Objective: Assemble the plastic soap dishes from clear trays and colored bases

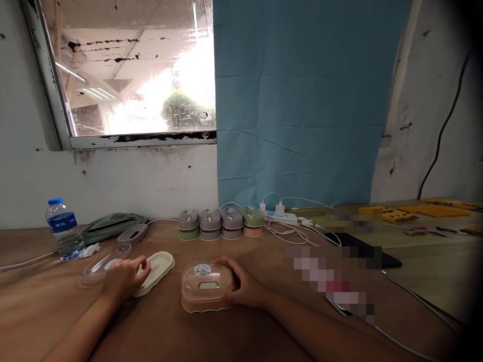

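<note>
My right hand is wrapped round the right end of an oval peach-coloured plastic box. A clear lid with a round printed sticker covers this box, and a pale slot-shaped piece shows in its top. Left of it, a cream oval tray or lid lies on the table. Over the cream piece's left edge is my left hand, its index finger and thumb curled towards each other. What those fingers hold, if anything, is hidden. Behind my left hand lies a loose clear lid with a round sticker.
Several lidded oval boxes stand in a row by the wall. At the left are a water bottle, a green pouch, a grey lid and crumpled tissue. A power strip with white cables lies right of the boxes.
</note>
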`<state>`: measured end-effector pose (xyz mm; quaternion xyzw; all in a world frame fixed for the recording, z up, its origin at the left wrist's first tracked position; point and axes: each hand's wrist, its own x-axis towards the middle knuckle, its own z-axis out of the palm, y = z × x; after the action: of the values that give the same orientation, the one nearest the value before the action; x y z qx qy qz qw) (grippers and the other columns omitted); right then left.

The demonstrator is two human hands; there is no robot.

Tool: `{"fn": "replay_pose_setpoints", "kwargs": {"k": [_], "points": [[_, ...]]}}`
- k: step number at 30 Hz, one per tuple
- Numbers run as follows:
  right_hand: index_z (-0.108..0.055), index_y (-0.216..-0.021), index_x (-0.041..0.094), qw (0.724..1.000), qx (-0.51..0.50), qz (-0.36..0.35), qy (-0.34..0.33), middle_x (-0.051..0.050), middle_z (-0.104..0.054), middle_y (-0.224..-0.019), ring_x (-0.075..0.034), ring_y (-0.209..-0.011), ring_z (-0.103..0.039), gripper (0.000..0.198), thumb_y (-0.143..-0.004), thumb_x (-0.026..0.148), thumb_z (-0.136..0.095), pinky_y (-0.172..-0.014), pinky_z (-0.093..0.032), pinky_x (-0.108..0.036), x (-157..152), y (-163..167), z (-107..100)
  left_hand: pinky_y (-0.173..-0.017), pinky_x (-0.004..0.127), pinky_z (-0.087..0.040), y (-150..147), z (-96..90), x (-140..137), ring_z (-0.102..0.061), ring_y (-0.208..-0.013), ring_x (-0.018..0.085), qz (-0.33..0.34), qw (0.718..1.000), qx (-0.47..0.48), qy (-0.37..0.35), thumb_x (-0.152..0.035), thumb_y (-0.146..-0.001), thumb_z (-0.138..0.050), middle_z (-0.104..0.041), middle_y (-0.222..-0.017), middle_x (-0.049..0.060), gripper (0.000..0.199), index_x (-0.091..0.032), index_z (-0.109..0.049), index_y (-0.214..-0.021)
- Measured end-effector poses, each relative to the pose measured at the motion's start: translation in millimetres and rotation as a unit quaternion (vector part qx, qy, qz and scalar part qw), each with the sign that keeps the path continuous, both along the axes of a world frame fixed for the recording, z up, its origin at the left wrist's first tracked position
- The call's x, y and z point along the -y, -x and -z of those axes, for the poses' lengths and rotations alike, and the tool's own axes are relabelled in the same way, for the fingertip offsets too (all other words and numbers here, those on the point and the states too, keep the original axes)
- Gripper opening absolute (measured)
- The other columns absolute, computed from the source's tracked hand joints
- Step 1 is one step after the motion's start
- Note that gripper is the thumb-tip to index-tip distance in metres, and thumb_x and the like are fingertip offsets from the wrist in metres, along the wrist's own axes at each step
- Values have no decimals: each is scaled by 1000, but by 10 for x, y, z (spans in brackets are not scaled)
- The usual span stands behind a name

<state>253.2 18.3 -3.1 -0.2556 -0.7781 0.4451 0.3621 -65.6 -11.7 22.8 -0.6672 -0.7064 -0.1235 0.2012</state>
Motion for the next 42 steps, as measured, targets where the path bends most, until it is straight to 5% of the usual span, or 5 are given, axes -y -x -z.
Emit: {"fn": "replay_pose_setpoints", "kwargs": {"k": [12, 19, 32, 37, 42], "points": [[-43, -112, 23, 995, 47, -9, -83, -3, -40, -113, -21, -107, -40, 64, -52, 13, -63, -92, -32, -30, 40, 22, -50, -71, 28, -35, -148, 21, 19, -53, -77, 18, 157, 983, 92, -7, -40, -76, -39, -60, -86, 2, 26, -23, -58, -82], [-42, -115, 22, 991, 70, -8, -110, -5, -37, -117, -23, -111, -36, 65, -54, 21, -66, -95, -29, -31, 19, 20, -50, -84, 32, -35, -41, 139, -87, -49, -100, 24, 85, 979, 165, 82, -51, -66, -48, -48, -118, 4, 55, -22, -44, -112], [-39, -113, 21, 980, 104, 4, -168, -5, -43, -110, -20, -103, -43, 66, -52, 13, -62, -90, -34, -30, 136, 33, -111, -90, 41, -29, 164, 212, -138, -41, -107, 31, -31, 981, 149, 122, -40, -58, -46, -47, -113, 12, 61, -15, -42, -114], [-35, -116, 22, 976, 134, 11, -171, -5, -41, -113, -21, -106, -41, 74, -50, 18, -67, -91, -34, -30, 158, 37, -122, -98, 38, -20, 13, 198, -106, -32, -117, 27, 82, 989, 111, 47, -33, -63, -45, -46, -116, 9, 50, -16, -44, -110], [-39, -114, 22, 969, 159, 66, -178, -5, -45, -112, -23, -105, -43, 71, -51, 26, -70, -91, -35, -32, 123, 22, -125, -91, 35, -29, -145, 151, -39, -44, -103, 23, 120, 983, 136, 26, -31, -68, -44, -51, -109, 5, 38, -21, -46, -104]]}}
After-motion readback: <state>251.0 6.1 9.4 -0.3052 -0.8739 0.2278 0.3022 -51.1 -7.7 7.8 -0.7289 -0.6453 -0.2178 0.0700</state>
